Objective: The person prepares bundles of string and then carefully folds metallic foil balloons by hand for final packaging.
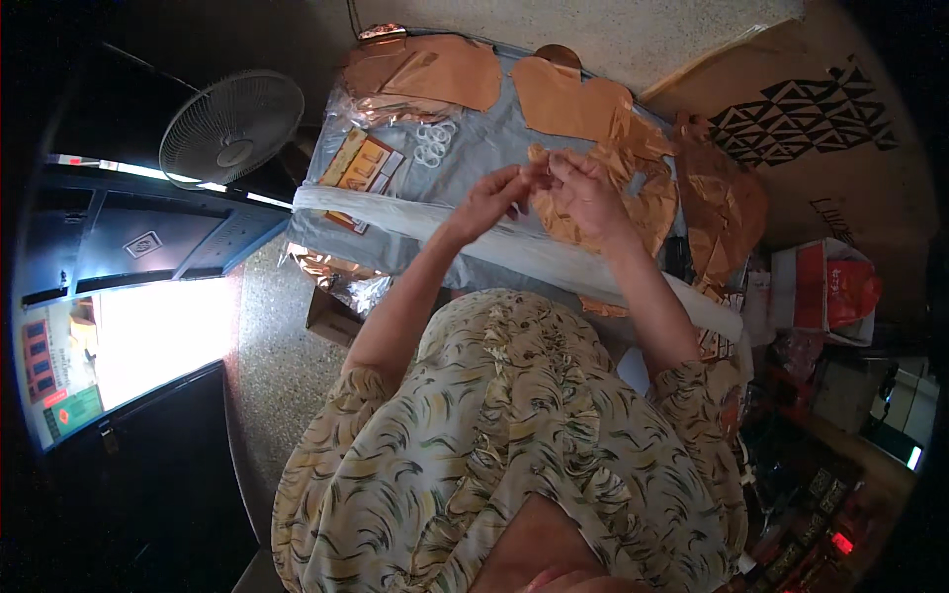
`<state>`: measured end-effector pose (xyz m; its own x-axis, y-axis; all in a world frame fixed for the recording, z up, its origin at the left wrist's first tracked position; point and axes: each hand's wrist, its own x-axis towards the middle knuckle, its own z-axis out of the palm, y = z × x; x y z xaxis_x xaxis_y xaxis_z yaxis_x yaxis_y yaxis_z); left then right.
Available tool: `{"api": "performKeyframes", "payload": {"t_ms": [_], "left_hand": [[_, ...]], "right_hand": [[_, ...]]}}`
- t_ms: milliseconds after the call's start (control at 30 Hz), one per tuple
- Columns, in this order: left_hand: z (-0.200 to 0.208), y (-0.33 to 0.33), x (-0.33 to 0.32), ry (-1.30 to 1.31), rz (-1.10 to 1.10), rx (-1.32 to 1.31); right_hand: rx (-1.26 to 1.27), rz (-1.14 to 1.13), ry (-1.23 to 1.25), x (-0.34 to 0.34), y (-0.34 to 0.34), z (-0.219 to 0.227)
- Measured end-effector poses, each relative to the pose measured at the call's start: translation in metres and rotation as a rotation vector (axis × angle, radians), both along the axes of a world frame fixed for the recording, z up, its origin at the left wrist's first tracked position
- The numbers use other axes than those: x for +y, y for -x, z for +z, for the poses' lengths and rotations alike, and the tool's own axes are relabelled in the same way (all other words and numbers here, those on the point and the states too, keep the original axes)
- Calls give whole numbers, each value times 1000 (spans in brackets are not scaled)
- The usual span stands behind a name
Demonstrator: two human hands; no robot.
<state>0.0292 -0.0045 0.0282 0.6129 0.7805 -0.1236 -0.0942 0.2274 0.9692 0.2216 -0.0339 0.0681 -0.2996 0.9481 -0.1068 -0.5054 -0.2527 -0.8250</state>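
Observation:
My left hand and my right hand meet above the grey-covered table, fingertips pinched together. Between or just beyond them shows a small tan tip, too small to name. Under and beside my right hand lies a crumpled, shiny gold foil sheet, perhaps a flat foil balloon. Flat copper-coloured foil shapes and more of the same foil lie along the far side. A long whitish translucent plastic strip crosses the table below my wrists.
Left of my hands are several white rings and an orange printed packet. A standing fan is at the far left. Brown foil, a large cardboard box and a red-and-white box stand on the right.

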Motion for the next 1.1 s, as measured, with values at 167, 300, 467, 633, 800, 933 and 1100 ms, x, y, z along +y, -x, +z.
{"api": "performKeyframes", "payload": {"t_ms": [167, 300, 467, 633, 800, 933, 1100], "left_hand": [[-2, -12, -16, -74, -181, 96], [5, 0, 1, -8, -136, 147], [-3, 6, -3, -54, -296, -6], [7, 0, -5, 130, -196, -99], [14, 9, 9, -93, -280, 222], [1, 16, 11, -181, -435, 177], [11, 4, -2, 23, -254, -27]], "right_hand": [[-1067, -239, -520, -3, 0, 9], [-1200, -106, -656, -11, -18, -20], [-270, 255, -137, -16, -25, 2], [-206, -108, -211, -16, 0, 24], [-1257, 78, -522, -21, -22, 16], [-464, 386, 8, -23, -31, 26], [-209, -158, -145, -20, -3, 52]]}}
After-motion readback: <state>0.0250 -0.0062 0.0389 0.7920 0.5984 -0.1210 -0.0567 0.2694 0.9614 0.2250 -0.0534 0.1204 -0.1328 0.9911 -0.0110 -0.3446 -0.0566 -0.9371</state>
